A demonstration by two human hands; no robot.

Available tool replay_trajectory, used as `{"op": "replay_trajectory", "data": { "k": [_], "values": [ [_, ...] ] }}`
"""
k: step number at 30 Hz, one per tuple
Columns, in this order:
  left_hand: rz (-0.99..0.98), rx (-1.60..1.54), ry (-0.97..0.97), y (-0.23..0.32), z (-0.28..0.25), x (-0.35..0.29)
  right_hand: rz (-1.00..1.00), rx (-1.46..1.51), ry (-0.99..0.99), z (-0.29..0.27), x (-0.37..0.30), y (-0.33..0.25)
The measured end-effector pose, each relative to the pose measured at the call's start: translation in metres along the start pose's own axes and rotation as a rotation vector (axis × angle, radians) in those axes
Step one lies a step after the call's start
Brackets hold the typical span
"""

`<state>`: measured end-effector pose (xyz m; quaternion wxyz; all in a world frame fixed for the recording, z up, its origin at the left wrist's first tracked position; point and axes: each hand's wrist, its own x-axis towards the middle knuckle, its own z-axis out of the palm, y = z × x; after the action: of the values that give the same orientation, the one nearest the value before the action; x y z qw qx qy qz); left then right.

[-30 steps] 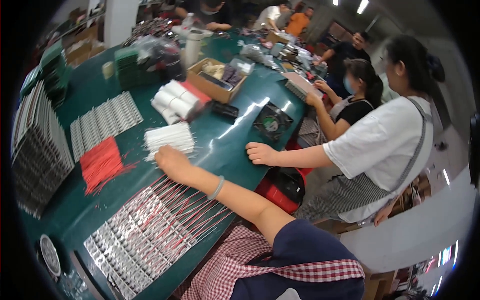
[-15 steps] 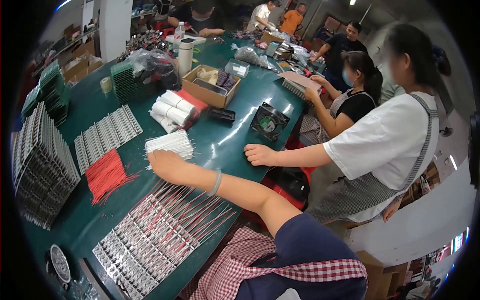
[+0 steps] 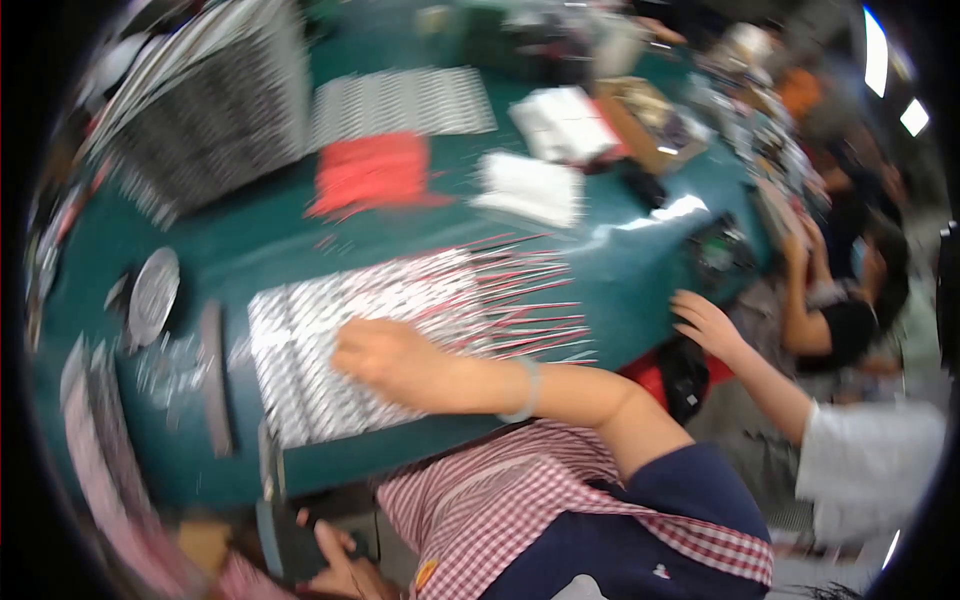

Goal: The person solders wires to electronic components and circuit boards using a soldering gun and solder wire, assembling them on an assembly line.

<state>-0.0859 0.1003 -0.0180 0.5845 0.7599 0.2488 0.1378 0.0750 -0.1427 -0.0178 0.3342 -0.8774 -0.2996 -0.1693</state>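
My right hand is closed, fingertips together, over the middle of a silver panel made of rows of small parts. Whatever it pinches is lost in motion blur. Thin red and white wires stick out past the panel's right side. At the lower edge, partly cut off, my left hand is open with fingers apart. It is beside the teal handle of a tool at the table's front edge. Beyond the panel lie a red wire bundle and a white wire bundle.
Stacked panels stand at the far left, near another flat panel. A round metal dish and a dark bar lie left of the work. A cardboard box and black fan are farther right. A co-worker's hand rests at the table's right edge.
My right hand has moved from the white wire bundle back over the panel. The view has swung left and down, and my left hand has come into sight at the lower edge.
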Motion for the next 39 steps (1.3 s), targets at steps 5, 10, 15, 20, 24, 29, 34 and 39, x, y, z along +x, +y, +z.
{"op": "replay_trajectory", "data": {
  "k": [5, 10, 15, 20, 24, 29, 34, 39],
  "values": [
    [-0.019, -0.226, 0.001, 0.006, 0.006, -0.016, 0.040, 0.009, -0.024, 0.012, -0.006, -0.023],
    [0.126, -0.079, -0.088, -0.031, -0.009, -0.022, 0.042, 0.073, -0.001, 0.029, -0.006, -0.034],
    [0.076, -0.049, -0.114, -0.024, -0.008, -0.026, -0.001, 0.036, -0.028, 0.039, -0.002, -0.033],
    [0.067, 0.000, -0.100, -0.003, -0.002, -0.023, -0.044, -0.019, -0.063, 0.041, -0.004, -0.033],
    [0.165, 0.024, -0.100, -0.004, 0.000, -0.018, -0.061, -0.043, -0.073, 0.041, -0.004, -0.036],
    [0.247, 0.084, -0.110, -0.005, 0.000, -0.017, -0.059, -0.037, -0.072, 0.041, -0.005, -0.036],
    [0.232, 0.054, -0.136, -0.007, -0.001, -0.019, -0.063, -0.048, -0.081, 0.041, -0.006, -0.037],
    [0.207, 0.110, -0.184, -0.003, -0.005, -0.019, -0.070, -0.057, -0.082, 0.040, -0.005, -0.037]
  ]
}}
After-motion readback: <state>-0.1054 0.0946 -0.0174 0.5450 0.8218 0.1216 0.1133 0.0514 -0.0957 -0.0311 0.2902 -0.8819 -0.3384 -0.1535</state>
